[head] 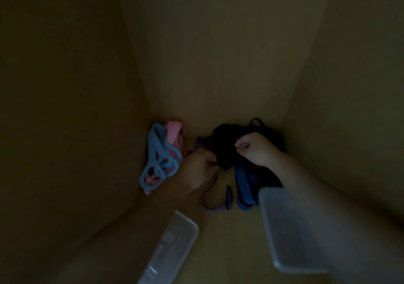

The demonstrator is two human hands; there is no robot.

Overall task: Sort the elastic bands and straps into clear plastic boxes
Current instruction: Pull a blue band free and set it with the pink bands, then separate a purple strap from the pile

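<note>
Nearest to you stand the two clear boxes, the left box point(175, 242) beside your left forearm and the right box point(282, 220) partly under your right forearm; in this dim light I cannot tell whether anything lies in them, so decide first which box takes the bands and which takes the straps; just beyond them, on the wooden floor point(229, 251), lie a purple strap point(205, 206) in a loose loop and a blue strap point(242, 185), touching the right box's far corner; your left hand point(197, 168) has its fingers curled at the edge of the dark heap, but whether it pinches the purple strap or something black I cannot tell; your right hand point(255, 150) is closed into a fist on the black pile point(227, 135); I judge the step is to pull one piece free, so hold the pile down with one hand and draw slowly with the other, because tangled elastic can drag its neighbours or spring back; take one piece only, then carry it over the box rim without catching; the light blue band point(156, 152) and the pink band point(175, 130) wait together in the far left corner, against the back wall point(218, 65).
</note>
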